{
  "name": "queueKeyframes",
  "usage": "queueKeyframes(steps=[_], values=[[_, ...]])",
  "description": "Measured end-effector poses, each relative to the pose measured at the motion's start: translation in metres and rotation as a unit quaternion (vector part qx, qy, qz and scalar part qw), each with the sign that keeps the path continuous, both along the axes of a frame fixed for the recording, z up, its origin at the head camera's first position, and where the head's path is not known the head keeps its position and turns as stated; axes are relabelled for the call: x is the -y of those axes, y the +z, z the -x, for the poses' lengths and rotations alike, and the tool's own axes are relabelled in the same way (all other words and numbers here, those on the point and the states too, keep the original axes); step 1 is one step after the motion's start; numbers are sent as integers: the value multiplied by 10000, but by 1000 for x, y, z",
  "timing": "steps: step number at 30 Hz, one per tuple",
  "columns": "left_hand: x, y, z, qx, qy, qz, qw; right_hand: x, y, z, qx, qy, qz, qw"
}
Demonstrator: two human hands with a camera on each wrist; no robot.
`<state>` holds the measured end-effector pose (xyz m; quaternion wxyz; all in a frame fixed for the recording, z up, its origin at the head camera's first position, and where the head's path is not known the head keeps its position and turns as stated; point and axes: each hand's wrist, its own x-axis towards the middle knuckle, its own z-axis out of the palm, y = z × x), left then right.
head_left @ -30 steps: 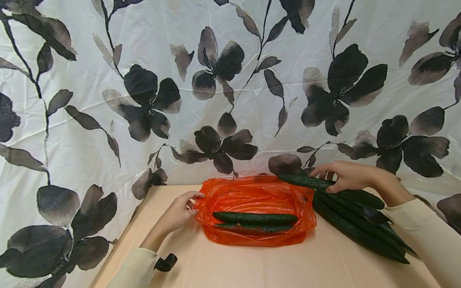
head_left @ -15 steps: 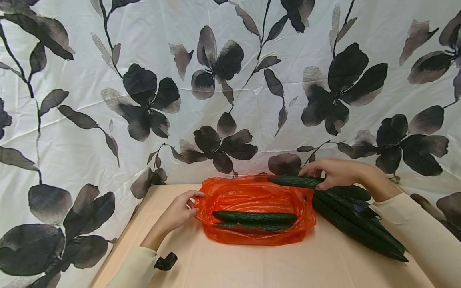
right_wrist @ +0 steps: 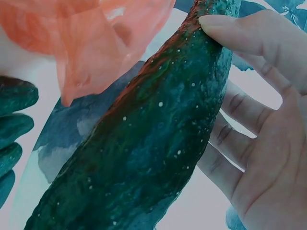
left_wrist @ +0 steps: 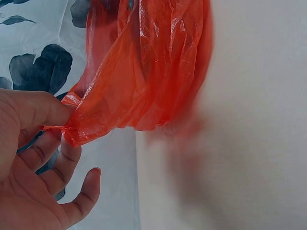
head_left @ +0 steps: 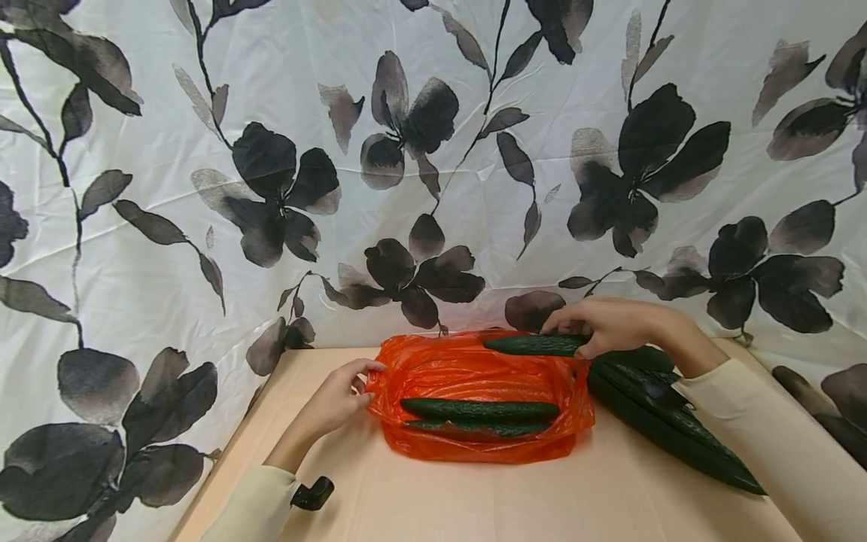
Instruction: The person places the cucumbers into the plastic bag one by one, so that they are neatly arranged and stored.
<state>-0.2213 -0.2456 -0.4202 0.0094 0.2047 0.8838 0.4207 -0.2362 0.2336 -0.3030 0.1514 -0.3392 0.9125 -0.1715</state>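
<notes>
A red plastic bag [head_left: 467,448] lies with its mouth spread on the table, and a dark green cucumber [head_left: 479,410] rests inside with another partly showing below it. My left hand [head_left: 336,399] pinches the bag's left edge between thumb and fingers; the left wrist view shows the gathered plastic [left_wrist: 79,134] at the fingertips. Over the bag's back right rim, my right hand [head_left: 609,325] grips another cucumber [head_left: 531,345] between thumb and fingers. In the right wrist view that cucumber [right_wrist: 144,129] is bumpy, with pale specks, and slants across the picture.
Several more cucumbers [head_left: 667,418] lie in a pile right of the bag, partly hidden by the right sleeve [head_left: 759,429]. A floral cloth [head_left: 433,173] hangs behind the table [head_left: 433,504]. Something black [head_left: 313,494] sits at the left wrist.
My right hand has moved left with the cucumber, from above the pile to over the bag's back right part. The left hand and the bag have hardly moved.
</notes>
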Motion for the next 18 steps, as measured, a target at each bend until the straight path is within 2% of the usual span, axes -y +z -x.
queueKeyframes(steps=[9, 18], values=[[0, 0, -1, -28, -46, -3, 10000, 18, 1, 1, 25, 9, -82, 10000], [0, 1, -1, -1, -44, -8, 10000, 39, 4, 4, -299, 329, -221, 9988]])
